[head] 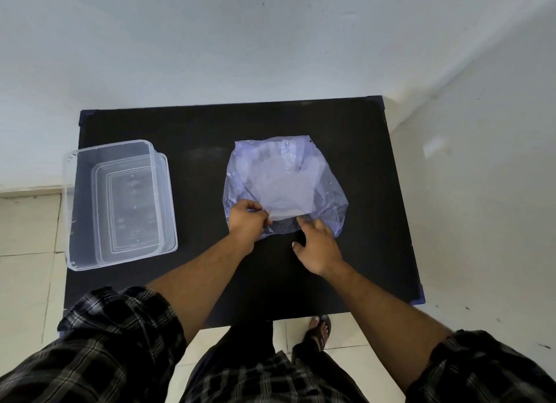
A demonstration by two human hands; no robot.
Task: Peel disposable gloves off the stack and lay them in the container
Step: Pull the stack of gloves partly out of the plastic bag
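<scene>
While the near edge of the translucent bluish plastic glove stack [282, 186] is pinched by the left hand [248, 220], the right hand [319, 247] is held loosely spread just beside it; the clear rectangular plastic container [87, 153] is set well left of both hands.

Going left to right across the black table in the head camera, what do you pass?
Clear plastic container → left hand, pinching the near edge of the stack of gloves → right hand, open at that same edge.

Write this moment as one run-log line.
left hand: pinching near edge of translucent bluish plastic glove stack | right hand: open beside it | clear rectangular plastic container: empty
</scene>
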